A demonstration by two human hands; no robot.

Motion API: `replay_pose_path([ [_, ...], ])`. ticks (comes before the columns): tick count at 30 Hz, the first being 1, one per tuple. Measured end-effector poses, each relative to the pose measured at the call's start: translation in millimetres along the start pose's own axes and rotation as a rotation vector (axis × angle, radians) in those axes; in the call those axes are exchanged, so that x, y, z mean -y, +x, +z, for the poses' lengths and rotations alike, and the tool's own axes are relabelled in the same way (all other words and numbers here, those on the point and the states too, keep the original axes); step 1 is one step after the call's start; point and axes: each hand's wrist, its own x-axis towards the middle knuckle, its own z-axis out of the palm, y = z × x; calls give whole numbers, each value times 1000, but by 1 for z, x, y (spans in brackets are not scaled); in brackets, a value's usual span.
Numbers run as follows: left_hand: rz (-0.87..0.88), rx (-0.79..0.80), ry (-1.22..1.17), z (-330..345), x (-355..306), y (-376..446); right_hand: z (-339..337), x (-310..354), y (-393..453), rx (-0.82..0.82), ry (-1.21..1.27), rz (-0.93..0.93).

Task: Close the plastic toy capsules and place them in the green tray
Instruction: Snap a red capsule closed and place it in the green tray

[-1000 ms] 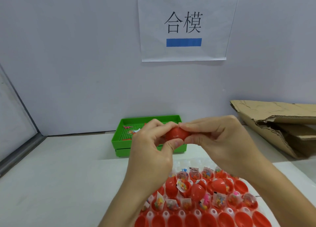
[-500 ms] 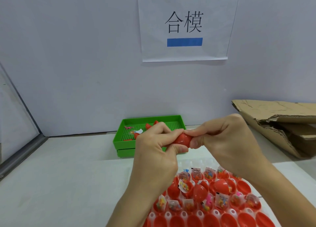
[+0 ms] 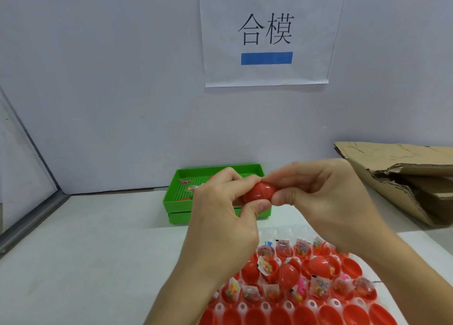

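A red plastic capsule (image 3: pixel 258 192) is held in the air between both hands, its two halves joined with a seam showing. My left hand (image 3: pixel 220 217) pinches its left end with fingers above and thumb below. My right hand (image 3: pixel 321 197) pinches its right end. Behind the hands stands the green tray (image 3: pixel 176 197), holding a few small toys and red pieces, partly hidden. In front of me lies a clear holder (image 3: pixel 289 300) with several open red capsule halves, most with small bagged toys in them.
A torn cardboard box (image 3: pixel 402 177) lies at the right, against the wall. A paper sign (image 3: pixel 267 33) hangs on the white wall behind the tray. A metal frame edge (image 3: pixel 29 217) runs along the left side of the white table.
Both hands, with the capsule, have shifted slightly right and down. The capsule now shows more between the fingertips, with its seam visible.
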Motion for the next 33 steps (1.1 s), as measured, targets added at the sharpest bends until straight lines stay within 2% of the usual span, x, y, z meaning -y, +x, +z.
replay_pose_path([
  [6,-94,196,-167,-11,4,2,-3,2,1,62,113,87],
  [10,-135,256,-250,-14,6,3,-3,1,0,70,134,163],
  [14,-124,181,-263,-12,4,4,-2,-3,0,77,355,329],
  [17,-66,110,-252,-10,4,5,-1,-1,1,179,567,450],
  [21,10,55,-195,-5,4,2,2,0,0,293,766,423],
  [23,30,39,-172,-3,4,1,3,-2,0,289,811,380],
  [26,35,54,-187,-2,6,0,4,-5,0,190,743,310],
  [30,-140,129,-515,-1,7,0,5,-7,0,50,433,207],
  [33,-211,138,-590,-1,9,3,6,-5,0,45,367,127],
])
